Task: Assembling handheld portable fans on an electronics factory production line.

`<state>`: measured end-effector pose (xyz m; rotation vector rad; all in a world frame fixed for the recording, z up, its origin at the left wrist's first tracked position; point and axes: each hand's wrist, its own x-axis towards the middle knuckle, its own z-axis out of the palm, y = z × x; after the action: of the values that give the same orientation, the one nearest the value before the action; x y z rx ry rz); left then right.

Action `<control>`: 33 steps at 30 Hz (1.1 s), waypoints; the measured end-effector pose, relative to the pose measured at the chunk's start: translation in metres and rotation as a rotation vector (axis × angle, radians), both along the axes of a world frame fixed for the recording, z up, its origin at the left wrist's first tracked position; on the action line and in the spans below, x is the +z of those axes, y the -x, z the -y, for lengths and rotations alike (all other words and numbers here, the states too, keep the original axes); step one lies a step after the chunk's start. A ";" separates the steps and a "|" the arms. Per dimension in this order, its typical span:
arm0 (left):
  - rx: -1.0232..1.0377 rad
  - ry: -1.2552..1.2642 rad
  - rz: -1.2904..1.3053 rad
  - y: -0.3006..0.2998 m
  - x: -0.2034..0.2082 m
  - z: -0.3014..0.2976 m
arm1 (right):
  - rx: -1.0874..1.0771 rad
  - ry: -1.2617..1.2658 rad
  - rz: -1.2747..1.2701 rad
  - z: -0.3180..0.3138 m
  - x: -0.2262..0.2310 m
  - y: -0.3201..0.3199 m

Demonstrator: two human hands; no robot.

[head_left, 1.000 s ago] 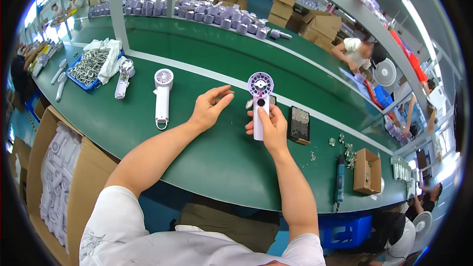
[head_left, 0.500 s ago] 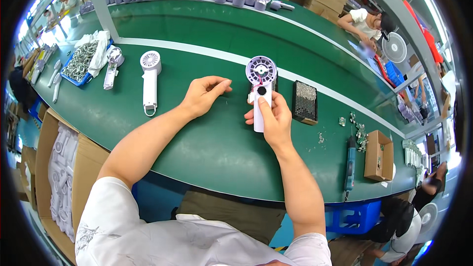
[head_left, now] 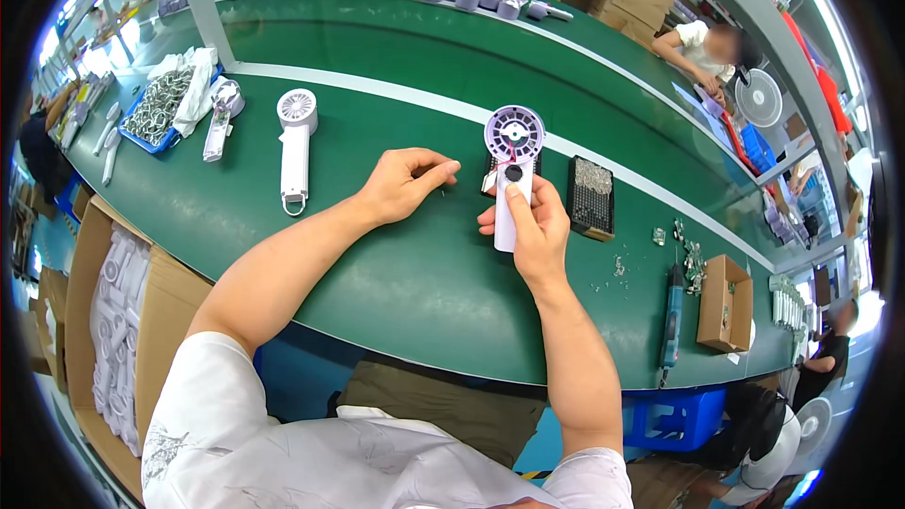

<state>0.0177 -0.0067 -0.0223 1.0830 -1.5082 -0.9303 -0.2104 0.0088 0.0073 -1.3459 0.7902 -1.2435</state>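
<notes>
My right hand (head_left: pixel 539 231) is wrapped round the pale handle of a handheld fan (head_left: pixel 507 219), thumb on its front near a round black part. The fan's round head points away from me, its inside showing through spokes, with thin red wires below. To the left, my left hand (head_left: pixel 403 187) hovers over the bench, thumb and fingertips pinched together; what they hold, if anything, is too small to name. A dark tray (head_left: pixel 489 179) lies partly hidden behind the fan. Farther left lies another handheld fan (head_left: pixel 295 160) with a grille and a loop at its end.
A black tray of small metal parts (head_left: pixel 591 198) lies right of the fan. Beyond it are a teal electric screwdriver (head_left: pixel 672 320) and a cardboard box (head_left: pixel 724 306). At left sit a blue tray of metal rings (head_left: pixel 156 113) and a large carton of fan parts (head_left: pixel 165 330).
The view has shifted slightly, so the bench things appear a little farther right. Both hands keep nearly the same pose, the fan still in my right hand.
</notes>
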 end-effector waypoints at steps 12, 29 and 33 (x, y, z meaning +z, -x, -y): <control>-0.027 -0.087 0.098 -0.002 0.004 0.000 | 0.013 0.002 0.072 0.001 0.000 0.003; -0.019 -0.023 0.076 0.001 0.004 -0.002 | 0.032 0.008 0.043 0.002 -0.001 0.006; -0.034 -0.049 0.086 0.001 0.006 -0.003 | 0.031 0.005 0.056 0.001 -0.001 0.006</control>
<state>0.0170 -0.0036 -0.0164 1.1485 -1.5859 -0.9593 -0.2160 0.0080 0.0066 -1.3173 0.7254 -1.2543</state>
